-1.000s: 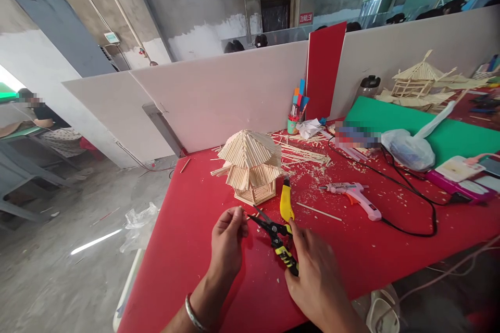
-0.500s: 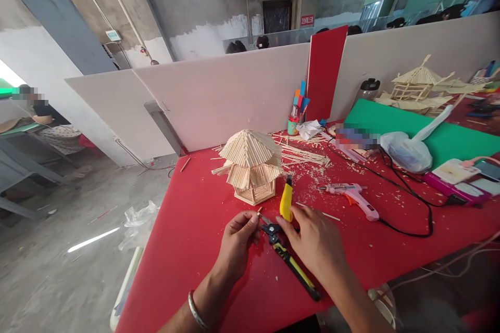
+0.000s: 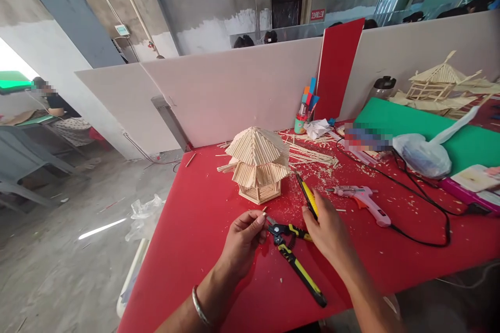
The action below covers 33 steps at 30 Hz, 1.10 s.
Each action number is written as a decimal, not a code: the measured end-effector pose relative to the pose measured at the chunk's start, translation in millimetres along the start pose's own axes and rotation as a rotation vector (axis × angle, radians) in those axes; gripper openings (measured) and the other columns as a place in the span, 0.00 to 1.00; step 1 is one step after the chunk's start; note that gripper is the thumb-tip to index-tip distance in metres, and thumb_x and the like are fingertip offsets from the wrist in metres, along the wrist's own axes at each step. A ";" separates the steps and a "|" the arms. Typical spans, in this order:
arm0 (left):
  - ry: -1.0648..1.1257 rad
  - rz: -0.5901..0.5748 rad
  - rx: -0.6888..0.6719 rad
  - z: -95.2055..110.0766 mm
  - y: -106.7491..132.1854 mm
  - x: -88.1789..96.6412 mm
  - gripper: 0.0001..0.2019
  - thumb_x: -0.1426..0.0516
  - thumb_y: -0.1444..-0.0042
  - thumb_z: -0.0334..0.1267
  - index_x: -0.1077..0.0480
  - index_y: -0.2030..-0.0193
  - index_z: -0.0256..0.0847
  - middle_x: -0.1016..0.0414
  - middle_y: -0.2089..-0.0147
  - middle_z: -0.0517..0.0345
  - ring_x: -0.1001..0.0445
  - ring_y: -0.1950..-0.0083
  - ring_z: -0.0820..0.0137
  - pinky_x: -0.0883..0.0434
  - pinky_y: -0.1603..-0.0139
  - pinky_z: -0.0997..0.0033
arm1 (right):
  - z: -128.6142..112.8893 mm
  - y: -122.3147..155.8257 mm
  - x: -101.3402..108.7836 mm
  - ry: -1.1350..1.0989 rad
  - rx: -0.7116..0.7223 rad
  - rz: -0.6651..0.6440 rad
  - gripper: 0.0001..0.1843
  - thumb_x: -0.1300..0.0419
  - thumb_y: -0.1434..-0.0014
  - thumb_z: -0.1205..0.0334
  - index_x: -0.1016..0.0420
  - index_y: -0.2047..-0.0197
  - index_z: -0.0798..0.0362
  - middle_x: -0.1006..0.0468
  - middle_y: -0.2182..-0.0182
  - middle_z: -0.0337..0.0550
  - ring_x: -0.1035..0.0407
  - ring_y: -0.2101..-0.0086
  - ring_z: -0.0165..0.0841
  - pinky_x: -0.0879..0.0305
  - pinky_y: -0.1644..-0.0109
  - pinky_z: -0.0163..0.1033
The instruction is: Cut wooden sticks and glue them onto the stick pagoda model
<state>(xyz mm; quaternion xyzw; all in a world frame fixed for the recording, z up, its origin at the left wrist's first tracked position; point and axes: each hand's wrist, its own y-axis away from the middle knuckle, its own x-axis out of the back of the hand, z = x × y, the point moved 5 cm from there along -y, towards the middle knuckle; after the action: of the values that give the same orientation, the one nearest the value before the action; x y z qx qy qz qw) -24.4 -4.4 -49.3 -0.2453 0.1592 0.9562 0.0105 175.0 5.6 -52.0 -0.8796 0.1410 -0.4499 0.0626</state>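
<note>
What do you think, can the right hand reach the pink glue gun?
Probably yes: the glue gun lies near the right hand with nothing tall between, though that hand holds the yellow cutter.

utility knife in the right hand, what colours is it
The utility knife is yellow and black, clearest in the head view.

Tabletop [image 3: 187, 276], red, strewn with pale chips [image 3: 323, 173]. On it stand or lie: one roofed stick model [image 3: 258, 164], upright; black-and-yellow pliers [image 3: 299, 265], handles spread; pink glue gun [image 3: 367, 201]; loose wooden sticks [image 3: 310, 155], heaped beyond.
</note>
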 end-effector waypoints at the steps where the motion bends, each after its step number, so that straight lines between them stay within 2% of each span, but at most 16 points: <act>1: 0.006 -0.001 0.009 -0.9 -0.5 0.3 0.15 0.28 0.60 0.42 0.25 0.71 0.36 0.29 0.77 0.61 0.36 0.79 0.80 0.40 0.76 0.79 | 2.2 8.9 4.1 -0.105 0.030 0.057 0.27 0.53 0.36 0.55 0.39 0.37 0.54 0.26 0.49 0.56 0.28 0.51 0.42 0.30 0.52 0.44; 3: 0.022 -0.003 0.024 -2.1 -1.4 0.7 0.15 0.28 0.60 0.41 0.25 0.70 0.36 0.29 0.77 0.62 0.36 0.78 0.80 0.39 0.76 0.80 | 3.1 25.9 8.5 -0.242 0.051 0.091 0.25 0.53 0.36 0.55 0.37 0.39 0.54 0.24 0.49 0.54 0.28 0.51 0.40 0.29 0.52 0.42; 7: 0.059 0.000 0.035 -1.5 -2.0 1.1 0.13 0.29 0.58 0.40 0.25 0.70 0.36 0.31 0.78 0.63 0.37 0.77 0.80 0.39 0.75 0.80 | -16.1 48.9 14.5 -0.346 0.162 0.000 0.20 0.51 0.34 0.56 0.33 0.42 0.51 0.22 0.51 0.49 0.26 0.53 0.36 0.28 0.52 0.38; 10: 0.071 -0.004 0.037 -0.4 -0.7 0.5 0.13 0.29 0.58 0.39 0.24 0.69 0.36 0.30 0.77 0.62 0.36 0.76 0.79 0.38 0.74 0.80 | -33.8 57.9 22.0 -0.251 0.315 0.022 0.20 0.51 0.32 0.56 0.34 0.39 0.48 0.23 0.52 0.49 0.27 0.52 0.38 0.28 0.54 0.39; 14: 0.065 -0.012 0.061 -2.7 0.9 0.2 0.13 0.29 0.58 0.39 0.24 0.69 0.35 0.30 0.76 0.61 0.35 0.76 0.79 0.37 0.73 0.80 | -43.7 64.3 21.0 -0.111 0.439 0.078 0.22 0.50 0.32 0.56 0.35 0.37 0.48 0.22 0.59 0.48 0.27 0.59 0.38 0.30 0.56 0.42; 21: 0.069 -0.033 0.074 -5.3 0.3 0.1 0.12 0.29 0.59 0.38 0.23 0.69 0.34 0.31 0.77 0.60 0.36 0.76 0.79 0.36 0.73 0.80 | -43.9 64.8 15.0 0.012 0.445 0.147 0.21 0.49 0.32 0.54 0.33 0.38 0.49 0.24 0.67 0.44 0.30 0.66 0.36 0.35 0.61 0.40; 28: 0.071 -0.089 0.138 -3.1 2.5 -3.8 0.11 0.30 0.59 0.33 0.25 0.69 0.35 0.30 0.76 0.60 0.36 0.76 0.78 0.37 0.75 0.79 | -38.3 61.1 14.2 0.037 0.456 0.112 0.20 0.50 0.32 0.53 0.31 0.41 0.50 0.25 0.66 0.45 0.31 0.65 0.35 0.37 0.60 0.40; 33: 0.029 -0.136 0.168 -6.3 2.7 -5.7 0.11 0.30 0.59 0.35 0.25 0.70 0.35 0.29 0.76 0.58 0.35 0.77 0.77 0.38 0.76 0.78 | -31.4 60.1 14.2 -0.053 0.404 0.044 0.20 0.49 0.32 0.53 0.31 0.41 0.47 0.24 0.64 0.46 0.29 0.63 0.37 0.34 0.57 0.42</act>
<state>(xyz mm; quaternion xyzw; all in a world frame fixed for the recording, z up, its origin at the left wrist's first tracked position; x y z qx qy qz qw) -16.8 -8.6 -51.1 -0.2676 0.2220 0.9329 0.0937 146.0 -55.4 -36.9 -0.8575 0.0652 -0.4441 0.2514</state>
